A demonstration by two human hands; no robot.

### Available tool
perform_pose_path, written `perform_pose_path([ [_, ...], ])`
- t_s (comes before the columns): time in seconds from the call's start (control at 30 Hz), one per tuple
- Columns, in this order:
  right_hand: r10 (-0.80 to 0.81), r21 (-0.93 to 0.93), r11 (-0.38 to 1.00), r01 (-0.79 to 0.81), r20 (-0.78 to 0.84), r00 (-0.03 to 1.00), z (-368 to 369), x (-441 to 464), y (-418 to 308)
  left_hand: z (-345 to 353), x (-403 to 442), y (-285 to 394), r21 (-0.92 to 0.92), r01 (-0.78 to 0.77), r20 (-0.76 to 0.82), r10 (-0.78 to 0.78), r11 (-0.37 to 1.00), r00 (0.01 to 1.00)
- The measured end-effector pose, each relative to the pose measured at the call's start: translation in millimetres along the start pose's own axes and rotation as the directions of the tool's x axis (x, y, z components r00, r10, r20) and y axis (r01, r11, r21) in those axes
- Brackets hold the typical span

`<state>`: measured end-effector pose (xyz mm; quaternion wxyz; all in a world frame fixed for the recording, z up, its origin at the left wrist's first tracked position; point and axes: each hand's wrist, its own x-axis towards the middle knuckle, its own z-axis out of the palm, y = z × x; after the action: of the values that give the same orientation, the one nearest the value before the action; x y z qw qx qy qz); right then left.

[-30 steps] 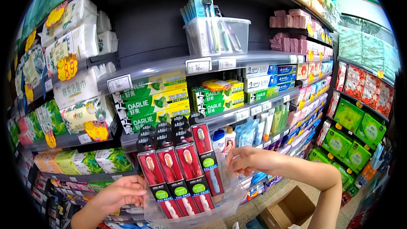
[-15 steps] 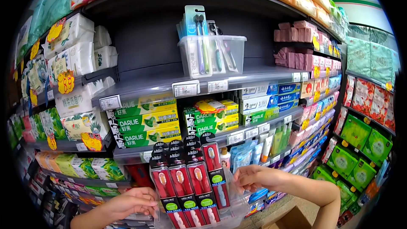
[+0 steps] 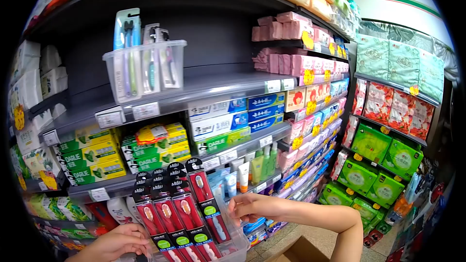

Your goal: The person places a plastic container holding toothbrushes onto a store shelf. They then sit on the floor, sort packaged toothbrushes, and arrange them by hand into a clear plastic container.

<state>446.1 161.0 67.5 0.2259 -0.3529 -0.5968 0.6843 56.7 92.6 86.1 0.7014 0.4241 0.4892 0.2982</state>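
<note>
Between my two hands is a clear plastic bin (image 3: 238,242), low in the view and slightly tilted. Several red-and-black toothbrush packs (image 3: 167,218) stand upright in it, one of them apart on the right side. My left hand (image 3: 121,242) grips the bin's left edge with curled fingers, partly cut off by the bottom of the view. On the opposite side, my right hand (image 3: 247,207) pinches the bin's upper right edge. The lower part of the bin is out of view.
A second clear bin (image 3: 177,58) with toothbrushes stands on the dark shelf (image 3: 213,87) above. Toothpaste boxes (image 3: 104,160) and tubes (image 3: 243,172) fill the shelf below. An open cardboard box (image 3: 301,250) is on the floor, with green packages (image 3: 371,143) on the right racks.
My view has turned right, so the shelves sit further left and more of the right racks shows. The held bin has shifted left in view, with both hands still on it.
</note>
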Motion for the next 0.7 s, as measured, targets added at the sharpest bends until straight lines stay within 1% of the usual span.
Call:
perform_pose_path([
  [0.1,-0.01,-0.005,1.0,0.01,-0.041,0.999,-14,-17,-5,14,19,1,0.011,-0.001,-0.001,0.001,1.0,1.0],
  [0.2,-0.033,-0.016,0.999,0.032,-0.022,0.999,-34,-31,-4,31,32,5,0.046,0.019,-0.003,-0.019,0.999,1.0],
  [0.3,-0.028,-0.014,1.0,0.028,-0.046,0.999,-50,-40,-1,47,47,5,0.077,0.038,-0.06,-0.033,0.996,0.998],
  [0.43,0.017,-0.023,1.0,-0.018,-0.058,0.998,-71,-51,2,64,63,6,0.047,0.032,0.011,-0.033,0.998,0.999],
  [0.5,-0.012,-0.008,1.0,0.012,-0.052,0.999,-80,-53,5,69,68,7,0.034,0.035,0.051,-0.037,0.999,0.998],
  [0.6,-0.034,-0.002,0.999,0.034,-0.047,0.998,-88,-58,4,80,73,10,0.068,0.014,0.069,-0.018,0.998,0.997],
  [0.7,-0.054,0.017,0.998,0.055,-0.051,0.997,-92,-62,5,95,70,16,0.107,0.028,0.042,-0.033,0.994,0.999],
])
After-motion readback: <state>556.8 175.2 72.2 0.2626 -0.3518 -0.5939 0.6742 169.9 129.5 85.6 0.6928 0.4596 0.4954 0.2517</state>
